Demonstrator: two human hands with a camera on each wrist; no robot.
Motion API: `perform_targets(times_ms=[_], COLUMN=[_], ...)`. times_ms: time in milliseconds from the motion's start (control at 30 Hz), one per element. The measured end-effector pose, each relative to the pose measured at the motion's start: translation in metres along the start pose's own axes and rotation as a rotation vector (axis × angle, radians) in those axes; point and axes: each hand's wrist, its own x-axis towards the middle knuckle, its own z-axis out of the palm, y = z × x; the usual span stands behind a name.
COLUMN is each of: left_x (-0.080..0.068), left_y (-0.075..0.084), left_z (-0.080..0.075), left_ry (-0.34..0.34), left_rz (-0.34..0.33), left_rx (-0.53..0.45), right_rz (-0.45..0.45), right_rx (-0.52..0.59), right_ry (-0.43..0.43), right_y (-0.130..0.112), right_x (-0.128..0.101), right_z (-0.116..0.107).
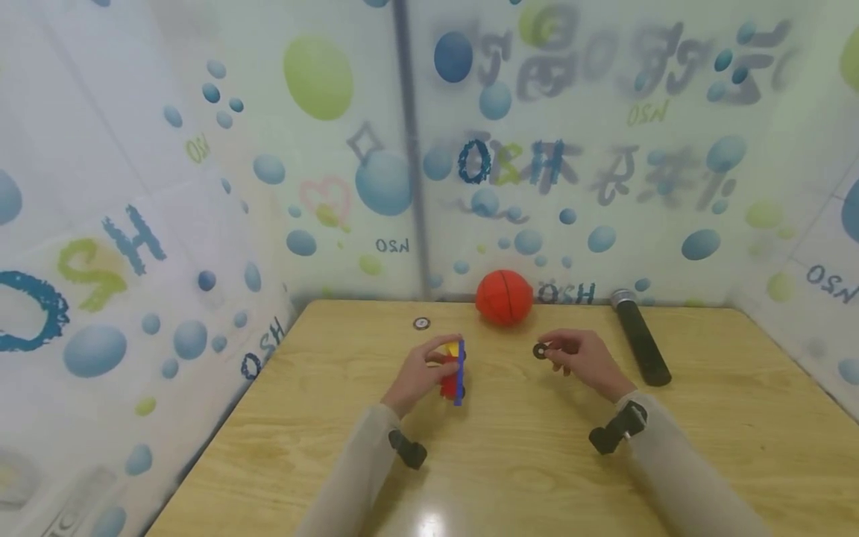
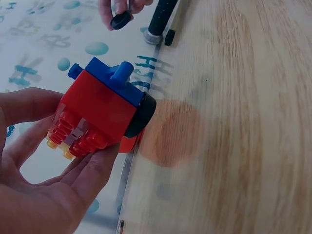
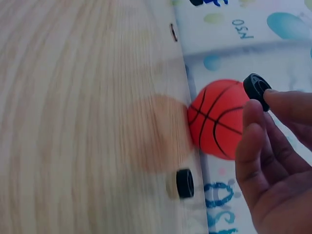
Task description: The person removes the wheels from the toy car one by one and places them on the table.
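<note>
Two hands work above the desk (image 1: 510, 447): the left hand (image 1: 419, 377) grips a toy block car (image 1: 454, 371), and at its 3 o'clock the right hand (image 1: 584, 362) pinches a black wheel (image 1: 540, 350). I judge the car should be held steady, a bare axle peg facing 3 o'clock, and the wheel pressed on squarely.

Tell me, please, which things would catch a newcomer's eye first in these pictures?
Probably the orange ball, resting at the far edge of the wooden table against the bubble-printed wall. Next, the red and blue toy block car held by the left hand near the table's middle. To its right, the right hand pinches a small black wheel.
</note>
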Motion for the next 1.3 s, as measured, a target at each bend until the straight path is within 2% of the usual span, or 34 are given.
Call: perform_targets(times_ms=[133, 267, 500, 767, 1033, 1133, 1300], left_x=[-0.001, -0.002, -0.004, -0.001, -0.002, -0.006, -0.004], left_y=[-0.003, -0.006, -0.005, -0.003, 0.001, 0.007, 0.005], left_z=[-0.002, -0.003, -0.003, -0.003, 0.0, 0.001, 0.001], left_ry=[-0.026, -0.032, -0.023, -0.024, -0.028, -0.019, -0.013], left_rz=[-0.009, -0.016, -0.001, -0.002, -0.008, -0.006, -0.001], left_rx=[0.015, 0.006, 0.01, 0.025, 0.026, 0.033, 0.04], right_rz=[0.027, 0.067, 0.226, 0.337, 0.403, 0.399, 0.403], right_rx=[-0.08, -0.112, -0.151, -0.256, -0.273, -0.261, -0.283], right_ry=[0.026, 0.037, 0.053, 0.105, 0.1, 0.103, 0.105], right_y=[0.008, 0.016, 0.025, 0.033, 0.04, 0.038, 0.037], right_x=[-0.002, -0.003, -0.005, -0.004, 0.0, 0.001, 0.003], right_z=[-0.013, -0.021, -0.028, -0.03, -0.031, -0.031, -0.029])
